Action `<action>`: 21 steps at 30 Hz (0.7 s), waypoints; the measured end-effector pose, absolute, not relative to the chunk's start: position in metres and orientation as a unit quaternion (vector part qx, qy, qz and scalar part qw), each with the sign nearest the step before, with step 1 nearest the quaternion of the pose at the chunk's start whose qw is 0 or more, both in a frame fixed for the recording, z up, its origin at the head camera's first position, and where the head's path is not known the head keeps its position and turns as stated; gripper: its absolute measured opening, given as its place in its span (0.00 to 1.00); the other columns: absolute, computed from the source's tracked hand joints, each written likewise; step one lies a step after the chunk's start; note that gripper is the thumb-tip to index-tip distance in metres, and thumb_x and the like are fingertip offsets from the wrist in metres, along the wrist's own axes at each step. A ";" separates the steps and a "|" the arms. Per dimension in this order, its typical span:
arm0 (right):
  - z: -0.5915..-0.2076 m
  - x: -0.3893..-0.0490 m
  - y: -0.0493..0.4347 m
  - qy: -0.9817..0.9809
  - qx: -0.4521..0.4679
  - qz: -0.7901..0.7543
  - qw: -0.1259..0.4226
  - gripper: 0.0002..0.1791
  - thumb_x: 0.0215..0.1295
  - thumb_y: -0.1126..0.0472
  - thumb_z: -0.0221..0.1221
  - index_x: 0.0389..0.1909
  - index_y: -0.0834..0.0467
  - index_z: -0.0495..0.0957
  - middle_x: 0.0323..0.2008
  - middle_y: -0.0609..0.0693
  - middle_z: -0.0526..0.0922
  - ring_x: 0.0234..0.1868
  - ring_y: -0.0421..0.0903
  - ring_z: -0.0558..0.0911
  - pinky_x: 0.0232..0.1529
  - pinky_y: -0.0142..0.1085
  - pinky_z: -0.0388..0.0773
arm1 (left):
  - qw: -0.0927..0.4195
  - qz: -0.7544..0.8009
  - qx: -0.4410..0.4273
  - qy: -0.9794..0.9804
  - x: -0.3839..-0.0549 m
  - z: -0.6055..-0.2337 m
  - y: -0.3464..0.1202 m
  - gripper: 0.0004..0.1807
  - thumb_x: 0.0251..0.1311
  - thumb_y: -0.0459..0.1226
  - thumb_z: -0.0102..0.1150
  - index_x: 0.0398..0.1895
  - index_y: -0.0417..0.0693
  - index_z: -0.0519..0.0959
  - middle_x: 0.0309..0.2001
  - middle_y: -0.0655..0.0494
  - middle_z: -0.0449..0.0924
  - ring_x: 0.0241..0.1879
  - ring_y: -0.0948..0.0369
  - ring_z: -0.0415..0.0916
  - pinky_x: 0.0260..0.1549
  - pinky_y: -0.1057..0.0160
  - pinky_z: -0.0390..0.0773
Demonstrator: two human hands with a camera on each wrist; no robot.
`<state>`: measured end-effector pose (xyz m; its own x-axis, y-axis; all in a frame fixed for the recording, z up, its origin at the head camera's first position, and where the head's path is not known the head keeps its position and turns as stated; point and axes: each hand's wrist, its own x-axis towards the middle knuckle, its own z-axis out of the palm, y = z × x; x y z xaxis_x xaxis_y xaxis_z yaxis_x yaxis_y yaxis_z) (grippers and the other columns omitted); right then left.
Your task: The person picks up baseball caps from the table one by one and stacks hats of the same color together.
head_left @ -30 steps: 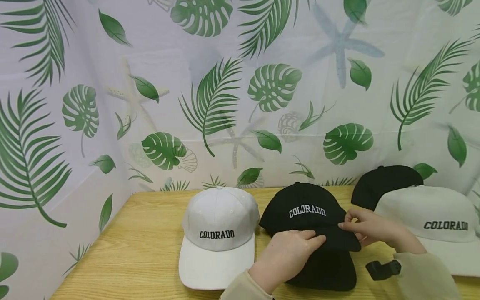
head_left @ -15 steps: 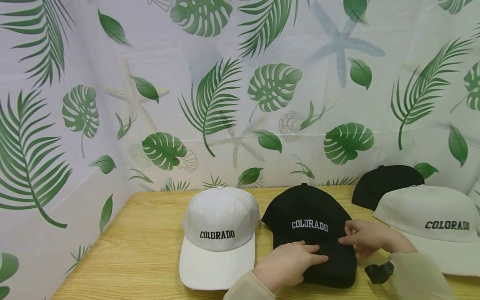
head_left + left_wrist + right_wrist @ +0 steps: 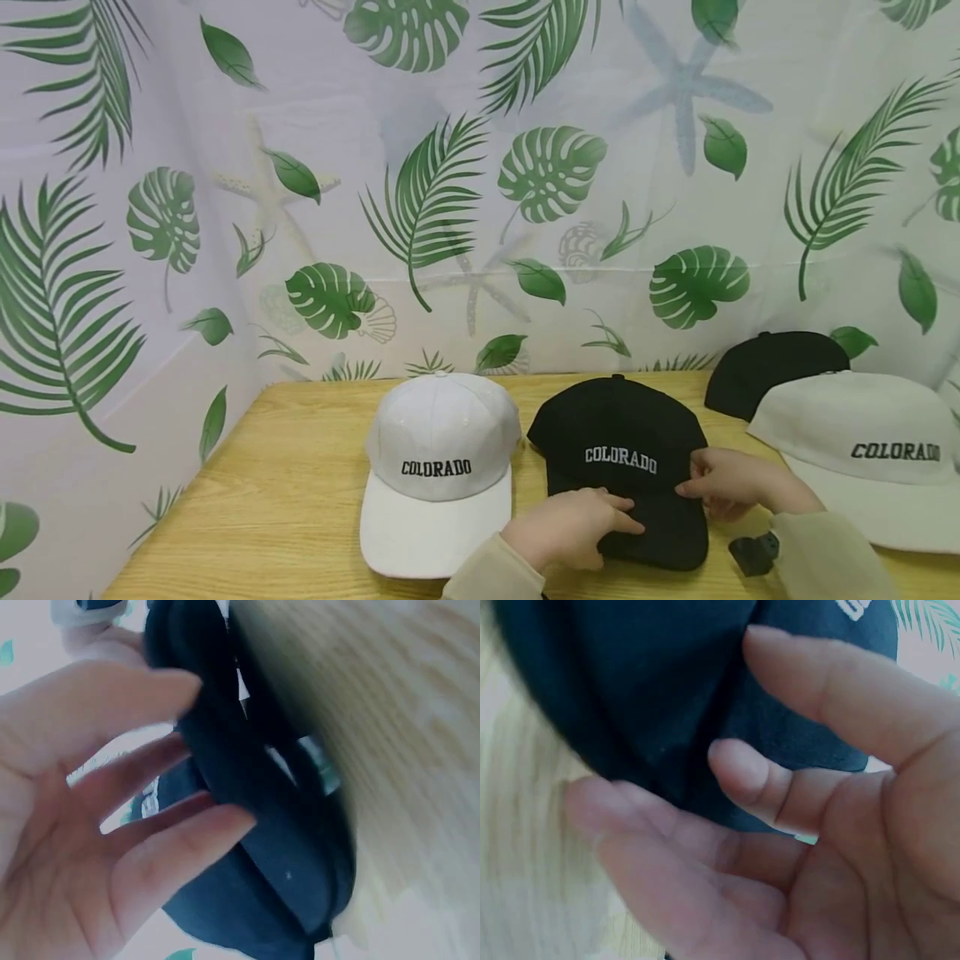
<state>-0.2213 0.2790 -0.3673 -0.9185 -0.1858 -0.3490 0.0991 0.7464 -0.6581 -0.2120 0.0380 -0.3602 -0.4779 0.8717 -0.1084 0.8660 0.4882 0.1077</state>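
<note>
While the leafy cloth point(image 3: 337, 167) stands up behind everything, a wooden table point(image 3: 262, 483) runs beneath the caps. First along it sits a white cap point(image 3: 438, 433), COLORADO in dark letters, its brim toward the person. The left hand point(image 3: 570, 527) reaches in from a pale sleeve point(image 3: 495, 575), its fingers fairly straight and apart, laid across the brim of the black cap point(image 3: 622, 433), with the thumb set away from them near the brim's front edge. That black cap rests on the table just beside the white one, between the two hands, white COLORADO on its front; from the left wrist, more than one dark layer shows along its brim. At its right side is the right hand point(image 3: 738, 483), fingers bent and the thumb touching the cap near the brim; I cannot tell whether they pinch the edge. A small dark device point(image 3: 756, 554) sits at that wrist, by the other sleeve point(image 3: 832, 550). Farther right, a second black cap point(image 3: 765, 371) sits toward the back, partly hidden by a cream cap point(image 3: 862, 421) with dark COLORADO lettering, which runs to the edge of the view.
</note>
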 end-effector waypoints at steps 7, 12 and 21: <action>-0.365 -0.221 0.283 0.901 -0.018 -0.387 0.197 0.13 0.57 0.59 0.56 0.26 0.62 0.63 0.19 0.51 0.70 0.18 0.41 0.71 0.20 0.33 0.70 | 0.081 0.157 0.326 0.929 -0.227 -0.357 0.019 0.16 0.51 0.42 0.60 0.43 0.46 0.77 0.39 0.58 0.77 0.40 0.64 0.72 0.39 0.68 0.71; -0.364 -0.223 0.285 0.908 -0.036 -0.376 0.179 0.12 0.57 0.60 0.56 0.25 0.63 0.64 0.20 0.52 0.72 0.20 0.43 0.75 0.21 0.34 0.72 | 0.113 0.175 0.245 0.947 -0.230 -0.362 0.017 0.16 0.50 0.45 0.61 0.31 0.40 0.77 0.27 0.54 0.76 0.26 0.62 0.71 0.28 0.65 0.71; -0.369 -0.225 0.284 0.900 -0.025 -0.398 0.177 0.11 0.54 0.65 0.58 0.24 0.65 0.65 0.20 0.52 0.71 0.19 0.42 0.74 0.23 0.34 0.74 | 0.111 0.156 0.237 0.952 -0.228 -0.366 0.024 0.18 0.43 0.46 0.67 0.27 0.40 0.75 0.25 0.54 0.73 0.23 0.62 0.67 0.27 0.66 0.70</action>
